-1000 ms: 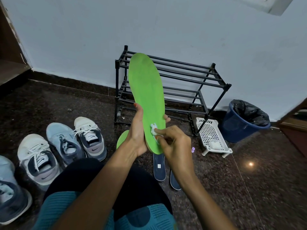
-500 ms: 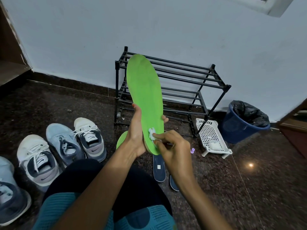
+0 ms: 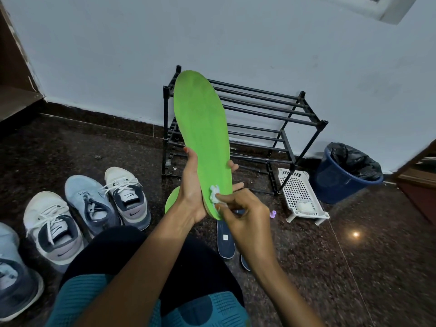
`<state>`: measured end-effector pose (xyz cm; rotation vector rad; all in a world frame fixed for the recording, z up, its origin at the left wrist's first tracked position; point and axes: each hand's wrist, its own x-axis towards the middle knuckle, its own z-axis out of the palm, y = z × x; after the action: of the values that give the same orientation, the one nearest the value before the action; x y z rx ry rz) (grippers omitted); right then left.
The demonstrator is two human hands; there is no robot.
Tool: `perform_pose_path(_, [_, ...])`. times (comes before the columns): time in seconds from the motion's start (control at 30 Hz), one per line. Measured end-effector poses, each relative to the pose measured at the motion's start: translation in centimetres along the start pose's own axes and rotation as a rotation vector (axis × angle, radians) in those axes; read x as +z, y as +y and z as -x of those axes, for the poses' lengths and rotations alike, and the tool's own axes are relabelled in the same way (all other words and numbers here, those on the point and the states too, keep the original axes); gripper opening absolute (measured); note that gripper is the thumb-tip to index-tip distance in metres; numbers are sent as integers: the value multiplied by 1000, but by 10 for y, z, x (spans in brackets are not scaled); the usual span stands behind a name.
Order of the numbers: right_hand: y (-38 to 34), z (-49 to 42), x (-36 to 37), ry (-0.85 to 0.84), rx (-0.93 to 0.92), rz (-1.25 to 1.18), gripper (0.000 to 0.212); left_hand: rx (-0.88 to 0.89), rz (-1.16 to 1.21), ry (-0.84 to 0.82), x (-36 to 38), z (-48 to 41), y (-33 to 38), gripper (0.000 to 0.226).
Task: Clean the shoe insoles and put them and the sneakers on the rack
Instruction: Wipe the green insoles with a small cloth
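Left-hand grip [image 3: 192, 187] wrapped round heel end of long bright-green foam insole [image 3: 203, 138], upright before black metal rack [image 3: 271, 114]; right-hand grip [image 3: 245, 215] pinching small white wipe wad [image 3: 215, 194] against it. Risk: hard rubbing flexes unsupported toe, insole slips

A teal garment [image 3: 207, 310] fills the lower edge of the view. Its fabric is textured, with fine grid-like ribbing in patches and darker teal rounded shapes set into it. Above it, plain dark trousers [image 3: 111, 251], black or deep navy, cover the leg. Both forearms are bare, with skin showing all the way to the left hand [image 3: 192, 192] and the right hand [image 3: 245, 215].
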<state>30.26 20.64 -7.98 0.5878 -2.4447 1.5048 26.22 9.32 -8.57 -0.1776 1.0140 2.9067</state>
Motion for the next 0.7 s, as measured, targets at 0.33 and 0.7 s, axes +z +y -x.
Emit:
perform_pose_path(0.33, [3, -8, -2, 79, -56, 47, 14, 8, -1, 3, 3, 3, 1, 80])
perform_pose_path(0.7, [-2, -1, 0, 26, -53, 19, 14, 45, 70, -33, 2, -1, 0, 82])
